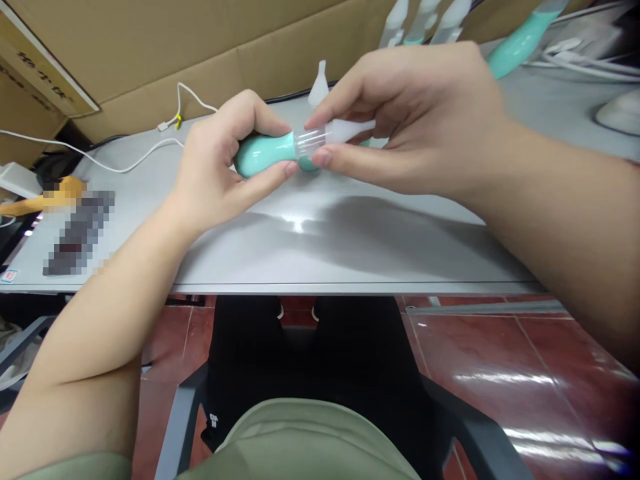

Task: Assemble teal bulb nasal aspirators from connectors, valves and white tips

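Note:
My left hand (225, 157) is wrapped round the rounded teal body of a handheld device (267, 153), which lies sideways above the table. At its right end is a clear ribbed section with a white pointed tip (350, 130). Thumb and fingers of my right hand (410, 127) pinch the clear section beside the tip. Just behind, another white pointed tip (319, 85) stands upright, its lower part hidden by the device and my fingers. A bit of teal shows under the clear section.
Several white-tipped pieces (425, 23) stand at the back, with another teal device (523, 43) to their right. A white cable (135, 160), a pixelated dark item (80, 233) and an orange object (65, 193) are at left. Cardboard (200, 40) lines the back of the grey table (300, 260).

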Motion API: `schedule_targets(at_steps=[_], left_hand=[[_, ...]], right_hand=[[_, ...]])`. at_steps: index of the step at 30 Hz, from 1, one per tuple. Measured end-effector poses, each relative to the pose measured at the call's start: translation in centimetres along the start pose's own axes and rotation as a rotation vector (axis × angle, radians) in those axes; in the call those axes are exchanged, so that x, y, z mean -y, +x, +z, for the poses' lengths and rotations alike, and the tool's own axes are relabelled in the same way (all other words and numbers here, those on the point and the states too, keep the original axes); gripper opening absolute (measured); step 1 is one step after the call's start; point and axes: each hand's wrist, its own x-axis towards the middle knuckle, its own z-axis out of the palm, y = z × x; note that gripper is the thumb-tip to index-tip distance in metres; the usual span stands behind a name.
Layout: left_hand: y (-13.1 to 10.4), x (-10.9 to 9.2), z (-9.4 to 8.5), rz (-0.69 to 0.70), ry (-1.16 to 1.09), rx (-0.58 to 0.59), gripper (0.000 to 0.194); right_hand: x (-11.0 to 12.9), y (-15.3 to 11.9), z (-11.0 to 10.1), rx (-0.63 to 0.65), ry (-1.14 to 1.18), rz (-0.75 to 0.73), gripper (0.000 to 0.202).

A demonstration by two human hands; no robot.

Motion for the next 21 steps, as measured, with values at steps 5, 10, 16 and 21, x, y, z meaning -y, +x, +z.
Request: schedule_targets(at_steps=[5,10,16,21], left_hand=[[-0.3,0.6,-0.1,-0.039,0.043,0.05,0.066],[-0.4,1.1,-0.1,-0.088,-0.091,0.072,0.065],[-0.1,0.4,-0.4,-0.08,-0.217,0.068,0.054],[0.1,0.8,-0.6,-0.05,-0.284,0.1,0.051]], right_hand=[[-0.3,0.1,0.2,-0.001,0.024,-0.017,0.031],[-0.1,0.3,-0.1,0.017,0.093,0.006,0.026],[0.2,0.5,-0.4,0.032,0.107,-0.011,0.024],[0.4,0.5,-0.3,0.068,0.179,0.027,0.022]])
